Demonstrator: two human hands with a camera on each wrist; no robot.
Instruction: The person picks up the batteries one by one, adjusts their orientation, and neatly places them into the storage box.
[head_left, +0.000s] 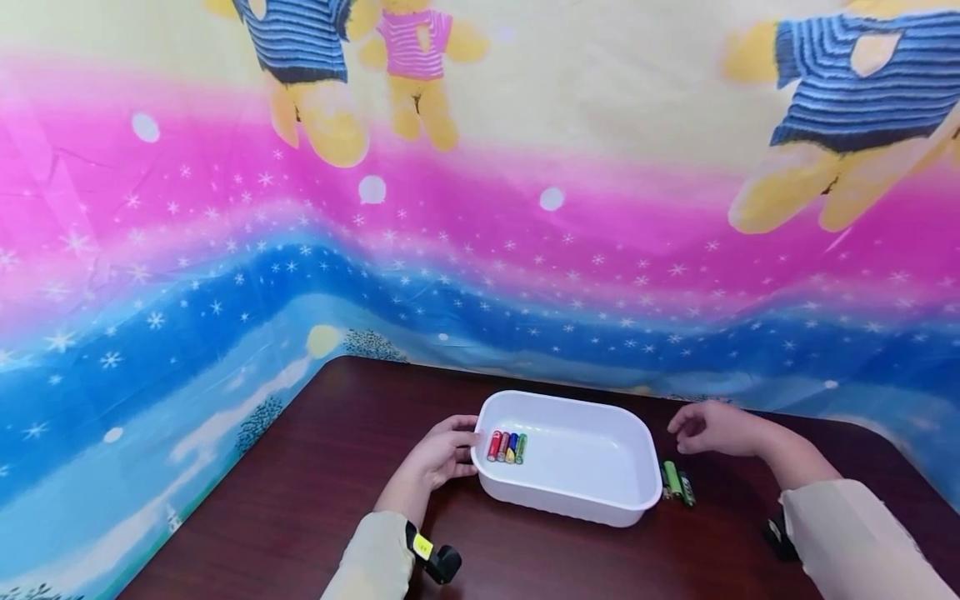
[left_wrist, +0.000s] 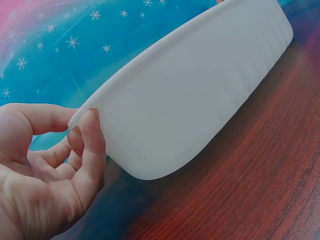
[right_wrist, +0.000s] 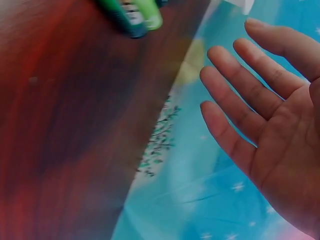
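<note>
A white plastic basin (head_left: 570,500) stands on the table. My left hand (head_left: 447,450) pinches its left rim; in the left wrist view the fingertips (left_wrist: 91,122) meet at the basin's edge. Inside, at the left end, several batteries lie side by side: a red battery (head_left: 494,446), a darker red one, a blue and yellow one and a green battery (head_left: 521,448). My right hand (head_left: 716,427) hovers past the basin's right end with loosely bent fingers and holds nothing. Just below it lie a bright green battery (head_left: 672,479) and a dark green battery (head_left: 687,489), with another partly hidden by the rim.
The dark reddish-brown table (head_left: 300,517) has rounded far corners. A printed cloth (head_left: 480,250) with bears and snowflakes hangs behind it. A strap with a black camera (head_left: 442,563) is on the left wrist, and a similar black device (head_left: 782,535) on the right.
</note>
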